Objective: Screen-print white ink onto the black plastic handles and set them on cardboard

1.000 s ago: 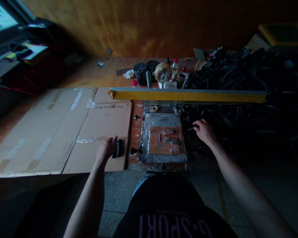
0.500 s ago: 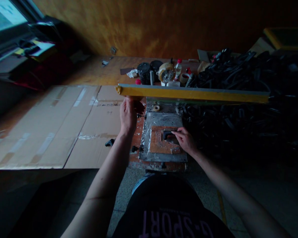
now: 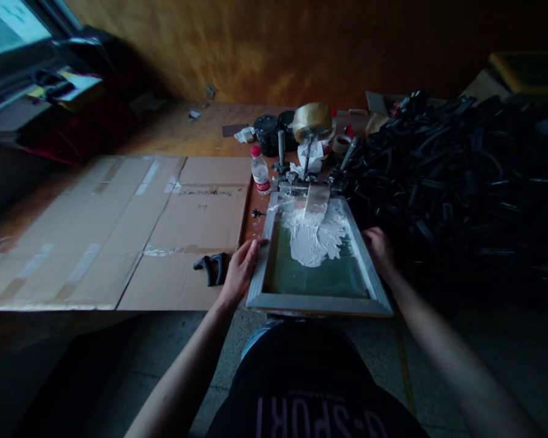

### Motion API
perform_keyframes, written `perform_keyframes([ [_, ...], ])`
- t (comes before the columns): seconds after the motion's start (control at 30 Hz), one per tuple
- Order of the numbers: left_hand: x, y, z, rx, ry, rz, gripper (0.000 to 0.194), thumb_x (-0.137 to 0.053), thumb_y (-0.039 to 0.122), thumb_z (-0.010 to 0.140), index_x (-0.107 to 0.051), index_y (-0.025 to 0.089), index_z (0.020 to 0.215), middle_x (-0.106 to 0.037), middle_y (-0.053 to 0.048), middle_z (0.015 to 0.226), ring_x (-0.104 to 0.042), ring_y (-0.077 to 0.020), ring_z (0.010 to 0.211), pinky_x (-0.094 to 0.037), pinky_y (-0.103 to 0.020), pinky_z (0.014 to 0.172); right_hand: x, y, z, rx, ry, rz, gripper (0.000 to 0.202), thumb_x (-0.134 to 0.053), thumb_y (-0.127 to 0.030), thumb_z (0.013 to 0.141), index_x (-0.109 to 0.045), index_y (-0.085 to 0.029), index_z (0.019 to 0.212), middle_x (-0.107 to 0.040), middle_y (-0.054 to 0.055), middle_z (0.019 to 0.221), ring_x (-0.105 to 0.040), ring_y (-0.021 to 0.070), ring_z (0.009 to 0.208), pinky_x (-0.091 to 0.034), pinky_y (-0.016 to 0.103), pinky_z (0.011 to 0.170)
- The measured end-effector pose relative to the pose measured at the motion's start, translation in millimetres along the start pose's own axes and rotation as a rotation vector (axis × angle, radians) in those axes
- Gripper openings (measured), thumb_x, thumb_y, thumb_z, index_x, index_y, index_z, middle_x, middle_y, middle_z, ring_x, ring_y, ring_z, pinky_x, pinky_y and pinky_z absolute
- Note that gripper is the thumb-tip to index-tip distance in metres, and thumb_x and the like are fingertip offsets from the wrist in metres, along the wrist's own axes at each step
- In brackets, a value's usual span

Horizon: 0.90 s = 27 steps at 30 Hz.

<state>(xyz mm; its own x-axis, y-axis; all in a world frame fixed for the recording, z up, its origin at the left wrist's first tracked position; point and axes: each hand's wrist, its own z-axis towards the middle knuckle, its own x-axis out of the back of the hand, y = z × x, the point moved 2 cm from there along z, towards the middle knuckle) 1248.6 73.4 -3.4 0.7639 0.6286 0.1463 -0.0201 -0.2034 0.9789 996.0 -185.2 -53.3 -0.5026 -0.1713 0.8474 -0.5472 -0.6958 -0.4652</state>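
Observation:
A screen printing frame (image 3: 320, 302) lies lowered in front of me, its green mesh (image 3: 315, 283) partly covered by thick white ink (image 3: 313, 240). A flat squeegee blade (image 3: 318, 199) rests in the ink at the far end. My left hand (image 3: 240, 272) is closed on the frame's left side, thumb on top. At the right side my right hand (image 3: 380, 249) has curled fingers against the edge, some of them hidden. The base board and the black part on it are covered by the frame. Black curved plastic pieces (image 3: 210, 267) lie left of my left hand.
Flattened cardboard (image 3: 155, 237) spreads over the table at left. A red-capped bottle (image 3: 260, 171) stands by the frame's far left corner. Clamps, dark cans (image 3: 265, 135) and a tape roll (image 3: 312, 118) are behind. A big heap of black plastic parts (image 3: 438, 182) fills the right.
The frame has swung down from its raised position to lie flat over the board. My right hand has let go of the black part and moved to the frame's right side; my left hand came down.

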Motion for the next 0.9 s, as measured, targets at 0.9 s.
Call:
perform_keyframes([
  [0.9, -9.7, -110, 12, 0.205, -0.017, 0.115, 0.060, -0.058, 0.056, 0.082, -0.055, 0.021, 0.130, -0.067, -0.003, 0.086, -0.061, -0.0162, 0.074, -0.046, -0.024, 0.063, -32, -106, 5, 0.616, -0.282, -0.126, 0.021, -0.051, -0.002, 0.081, -0.065, -0.016, 0.087, -0.063, 0.007, 0.087, -0.055, 0.0204, 0.087, -0.043, 0.030, 0.073],
])
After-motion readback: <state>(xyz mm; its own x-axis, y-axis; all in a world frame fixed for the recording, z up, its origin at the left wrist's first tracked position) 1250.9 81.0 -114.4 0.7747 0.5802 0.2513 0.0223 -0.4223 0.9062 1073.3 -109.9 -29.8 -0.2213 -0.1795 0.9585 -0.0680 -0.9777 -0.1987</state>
